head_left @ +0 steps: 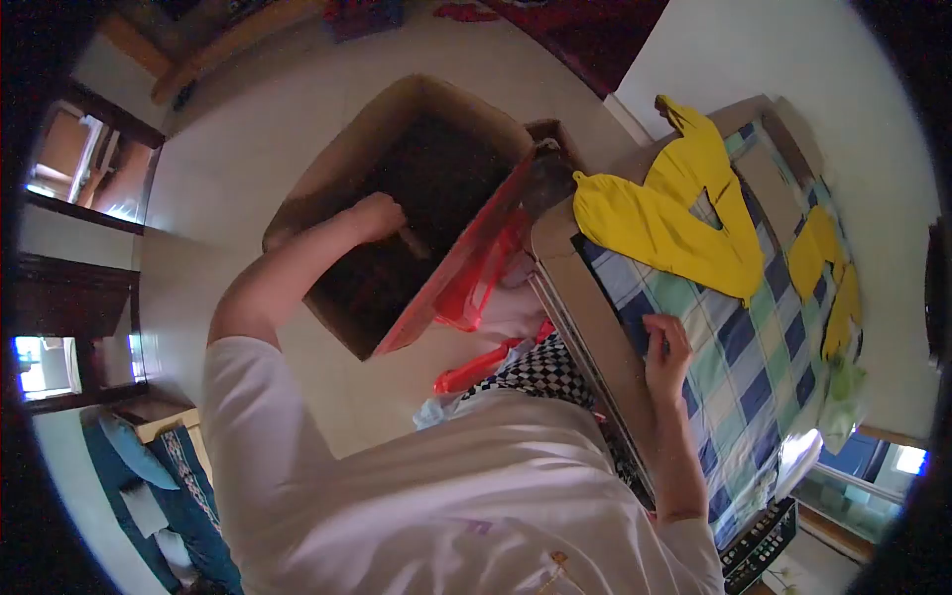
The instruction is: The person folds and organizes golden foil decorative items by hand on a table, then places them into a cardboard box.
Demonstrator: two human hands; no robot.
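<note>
My left hand [377,216] is closed and reaches over a large open cardboard box [342,149] with a dark inside. A short brownish shape sticks out below its fingers; I cannot tell what it is. At the near edge of a bed-like surface covered with a blue, green and white plaid cloth [699,397], my right hand [669,352] hovers with its fingers loosely curled and apart, holding nothing. A flat yellow piece [674,213] with a curved outline lies on the cloth beyond it. Smaller yellow pieces [815,253] lie farther right.
A red plastic bag [471,288] hangs by the box's near side, above my legs in checkered cloth [545,372]. A brown padded edge [615,347] borders the plaid surface. A pale green bag [843,397] and a black slotted basket [762,545] are at the right.
</note>
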